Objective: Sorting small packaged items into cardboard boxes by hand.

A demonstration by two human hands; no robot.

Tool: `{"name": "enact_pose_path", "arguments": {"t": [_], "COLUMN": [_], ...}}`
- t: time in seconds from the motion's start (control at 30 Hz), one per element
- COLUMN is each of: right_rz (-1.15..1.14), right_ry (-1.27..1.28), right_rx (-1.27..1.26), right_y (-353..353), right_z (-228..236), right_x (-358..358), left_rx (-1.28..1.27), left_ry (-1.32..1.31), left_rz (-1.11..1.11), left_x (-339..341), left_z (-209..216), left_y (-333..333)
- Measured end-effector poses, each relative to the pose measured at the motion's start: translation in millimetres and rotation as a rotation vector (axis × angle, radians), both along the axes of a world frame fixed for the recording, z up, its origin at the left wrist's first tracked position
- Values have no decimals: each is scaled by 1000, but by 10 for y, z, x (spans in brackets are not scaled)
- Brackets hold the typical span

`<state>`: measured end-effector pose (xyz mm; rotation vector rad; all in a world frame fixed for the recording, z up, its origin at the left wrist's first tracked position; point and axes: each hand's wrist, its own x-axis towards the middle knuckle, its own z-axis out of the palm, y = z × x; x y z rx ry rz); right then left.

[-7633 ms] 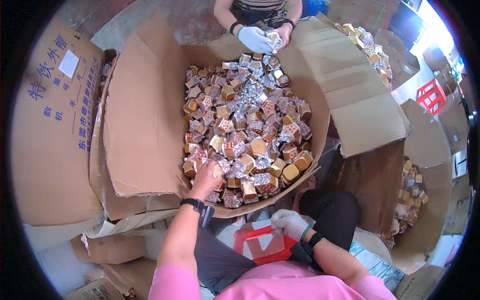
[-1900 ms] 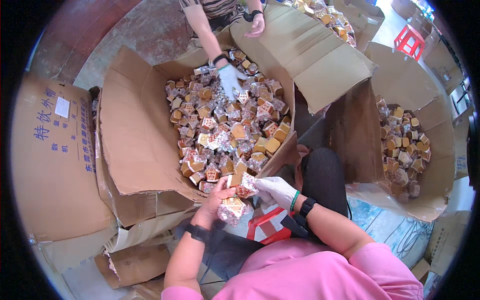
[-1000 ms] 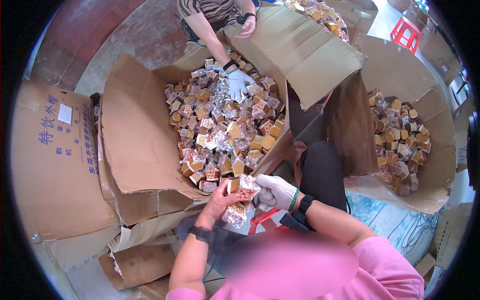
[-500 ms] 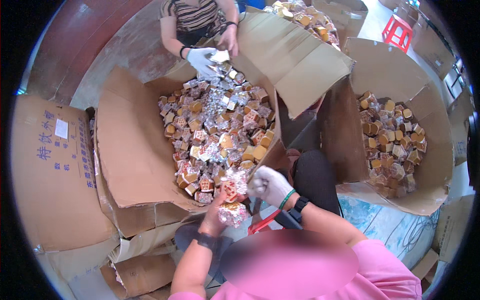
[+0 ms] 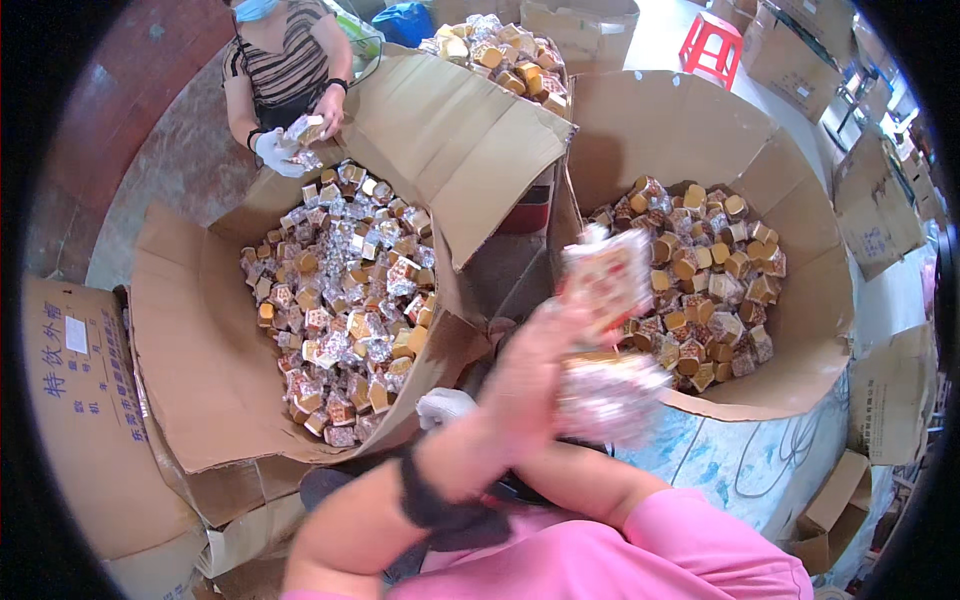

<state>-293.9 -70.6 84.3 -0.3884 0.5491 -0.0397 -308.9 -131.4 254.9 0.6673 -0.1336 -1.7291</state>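
Observation:
My bare left hand (image 5: 530, 385), blurred by motion and with a dark wristband below it, is closed on house-shaped tins in clear plastic. One tin (image 5: 606, 278), with red marks on a pale side, sticks out above the fingers. Another wrapped tin (image 5: 610, 397) hangs below, smeared. This hand is over the near left side of the right carton (image 5: 800, 350), which holds several similar tins (image 5: 715, 285). Crossing beneath my left arm, my right hand (image 5: 446, 407) in a white glove is by the near right edge of the left carton (image 5: 185, 340); its fingers are mostly hidden.
Many wrapped tins (image 5: 340, 300) fill the left carton. At its far side a co-worker's gloved hand (image 5: 282, 152) and bare hand hold a tin. A cardboard flap (image 5: 460, 130) slopes between the cartons. Behind stand another heap of tins (image 5: 500, 55) and a red stool (image 5: 712, 48).
My left hand has swung right with the tins, from the left carton to the right one. My right hand now lies under that arm. The view has turned right; the co-worker's hands have lifted away.

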Motion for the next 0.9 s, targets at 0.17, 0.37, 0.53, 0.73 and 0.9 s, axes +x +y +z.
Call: {"name": "enact_pose_path", "arguments": {"t": [0.17, 0.37, 0.53, 0.73, 0.9], "right_rz": [66, 179, 38, 138, 157], "right_ry": [172, 94, 100, 51, 42], "right_rx": [-132, -483, -92, -105, -50], "right_y": [-153, -23, -208, -223, -204], "right_z": [92, -332, 34, -50, -139], "right_x": [-169, -104, -231, -229, -196], "left_rx": [153, 119, 87, 227, 265], "left_ry": [-78, -311, -581, -1096, -1469], "left_rz": [-185, -128, 243, 426, 443], "left_x": [-551, 300, 1488, 2562, 3257], "left_z": [-189, -82, 409, 1548, 2673], "left_y": [-38, 127, 699, 1715, 2682]}}
